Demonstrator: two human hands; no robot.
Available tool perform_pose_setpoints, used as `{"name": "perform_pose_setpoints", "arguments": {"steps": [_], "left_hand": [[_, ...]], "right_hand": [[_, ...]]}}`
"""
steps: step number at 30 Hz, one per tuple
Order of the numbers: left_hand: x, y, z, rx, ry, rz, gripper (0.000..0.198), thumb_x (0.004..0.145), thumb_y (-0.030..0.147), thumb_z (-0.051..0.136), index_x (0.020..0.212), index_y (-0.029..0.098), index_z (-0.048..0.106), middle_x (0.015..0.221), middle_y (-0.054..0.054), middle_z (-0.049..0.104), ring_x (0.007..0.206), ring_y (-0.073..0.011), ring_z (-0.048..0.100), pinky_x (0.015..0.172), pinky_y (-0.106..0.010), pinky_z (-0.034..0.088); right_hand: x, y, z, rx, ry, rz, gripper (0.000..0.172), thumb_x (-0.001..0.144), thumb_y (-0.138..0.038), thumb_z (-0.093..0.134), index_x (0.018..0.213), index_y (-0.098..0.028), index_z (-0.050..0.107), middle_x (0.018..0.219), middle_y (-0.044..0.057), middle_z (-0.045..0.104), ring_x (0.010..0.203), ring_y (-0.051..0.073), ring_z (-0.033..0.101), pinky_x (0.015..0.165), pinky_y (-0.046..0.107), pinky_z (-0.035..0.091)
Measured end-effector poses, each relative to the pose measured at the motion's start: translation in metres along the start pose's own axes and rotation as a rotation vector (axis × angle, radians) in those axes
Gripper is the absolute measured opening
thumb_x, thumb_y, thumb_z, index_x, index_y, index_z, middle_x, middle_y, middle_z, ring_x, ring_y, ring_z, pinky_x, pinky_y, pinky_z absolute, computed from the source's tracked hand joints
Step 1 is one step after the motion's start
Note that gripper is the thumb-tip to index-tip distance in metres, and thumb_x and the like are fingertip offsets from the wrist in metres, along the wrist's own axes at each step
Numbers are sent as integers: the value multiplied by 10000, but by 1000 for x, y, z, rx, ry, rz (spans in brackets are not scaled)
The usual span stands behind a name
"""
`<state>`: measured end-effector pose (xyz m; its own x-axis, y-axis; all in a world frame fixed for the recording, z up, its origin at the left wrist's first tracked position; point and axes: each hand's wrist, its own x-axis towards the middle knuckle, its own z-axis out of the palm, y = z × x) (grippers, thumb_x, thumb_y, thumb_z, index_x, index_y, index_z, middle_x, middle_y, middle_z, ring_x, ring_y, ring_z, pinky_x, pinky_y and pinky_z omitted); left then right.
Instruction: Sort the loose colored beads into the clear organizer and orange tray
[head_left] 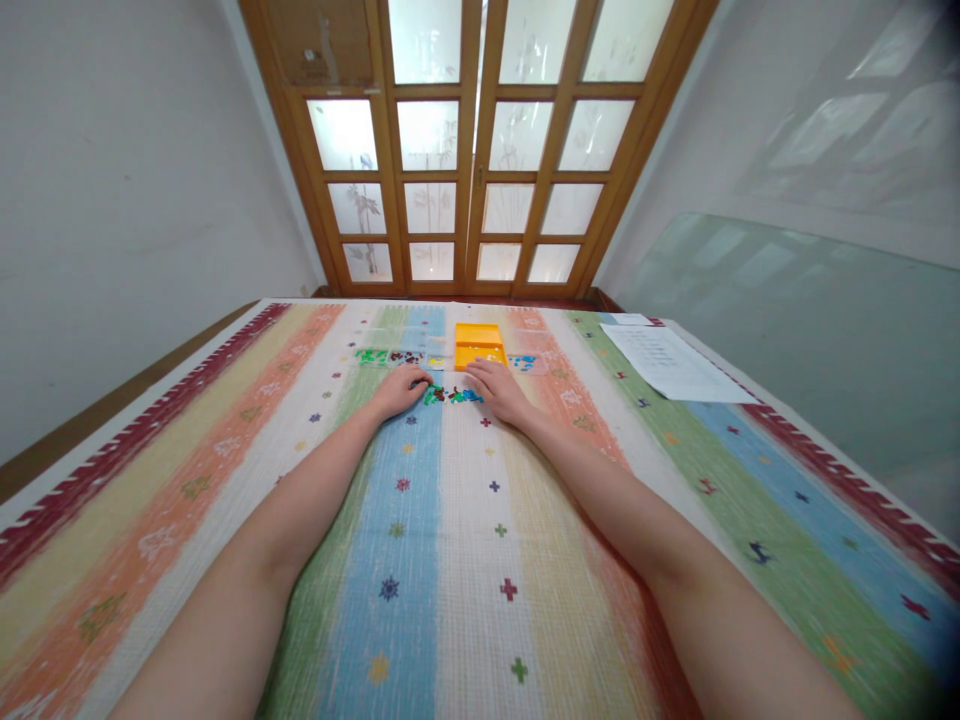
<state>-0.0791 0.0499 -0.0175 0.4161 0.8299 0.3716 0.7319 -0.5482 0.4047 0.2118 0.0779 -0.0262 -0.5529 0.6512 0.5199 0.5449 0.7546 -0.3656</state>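
My left hand (403, 391) rests on the cloth with its fingers drawn together at a pile of small green and dark red pieces (435, 394). Whatever its fingertips pinch is too small to make out. My right hand (501, 390) lies with fingers stretched forward and slightly bent, beside small blue and green pieces (466, 395). Its fingertips are close to the front of an open yellow-orange box (478, 333), which has small pale bits inside. A clear tray behind my hands holds green pieces (370, 357), dark brown pieces (406, 357), yellow pieces (436, 362) and blue pieces (524, 362) in separate parts.
A striped, patterned tablecloth (405, 600) covers the table. Printed paper sheets (671, 362) lie at the far right. Past the far edge stand wooden glass-paned doors (469, 175). Walls flank the table, with a glass panel (810, 350) leaning at the right.
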Motion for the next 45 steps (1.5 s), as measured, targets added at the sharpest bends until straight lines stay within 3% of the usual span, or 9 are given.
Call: {"name": "perform_pose_setpoints", "arguments": {"steps": [4,10,17,23,29,33,40,45], "left_hand": [[0,0,1,-4,3,0,233,955,236,553,1028,215,773,1046,-65,744,1040,-230,658,1028,-402,498],[0,-4,3,0,1,24,238,961,236,545,1030,209,771,1039,-68,744,1020,-230,660,1012,-404,498],[0,-2,2,9,-2,5,227,963,238,551,1028,212,767,1036,-63,744,1031,-227,659,1010,-400,502],[0,-1,0,8,8,4,227,962,236,552,1025,208,768,1034,-67,742,1024,-227,658,1017,-404,498],[0,0,0,2,8,-2,228,959,243,552,1019,223,772,1035,-60,741,1030,-230,659,1024,-404,501],[-1,1,-2,6,-7,15,237,965,244,542,1029,221,769,1043,-64,739,1036,-232,657,1028,-408,497],[-2,9,-5,46,-20,25,244,959,244,553,1075,235,768,1118,-78,705,1104,-239,639,1051,-411,490],[-1,18,-3,74,-41,68,261,968,234,547,1120,260,757,1173,-77,695,1172,-248,614,1093,-420,464]], "right_hand": [[-1,-23,1,42,-152,-131,413,1092,-359,399,1360,-244,691,1397,86,674,1410,272,518,1196,538,387],[-3,-32,1,50,-248,-186,417,1101,-368,392,1406,-263,656,1422,72,655,1449,261,471,1209,526,363],[-3,-36,3,37,-288,-195,423,1099,-347,398,1457,-275,612,1469,73,620,1478,261,437,1221,530,336],[-1,-35,6,8,-270,-226,412,1086,-330,421,1430,-254,634,1438,97,634,1419,273,497,1198,528,364],[-1,-30,5,25,-206,-186,422,1085,-326,413,1429,-226,635,1466,113,610,1413,272,500,1186,509,399],[1,-16,4,20,-84,-104,451,1095,-380,379,1431,-225,638,1482,122,596,1393,278,521,1183,514,413],[2,29,-16,23,206,153,559,1095,-484,292,1348,-186,691,1401,145,642,1323,289,574,1182,508,425],[-6,63,-33,30,339,303,616,1085,-537,251,1281,-169,704,1320,147,683,1246,274,616,1131,484,463]]}}
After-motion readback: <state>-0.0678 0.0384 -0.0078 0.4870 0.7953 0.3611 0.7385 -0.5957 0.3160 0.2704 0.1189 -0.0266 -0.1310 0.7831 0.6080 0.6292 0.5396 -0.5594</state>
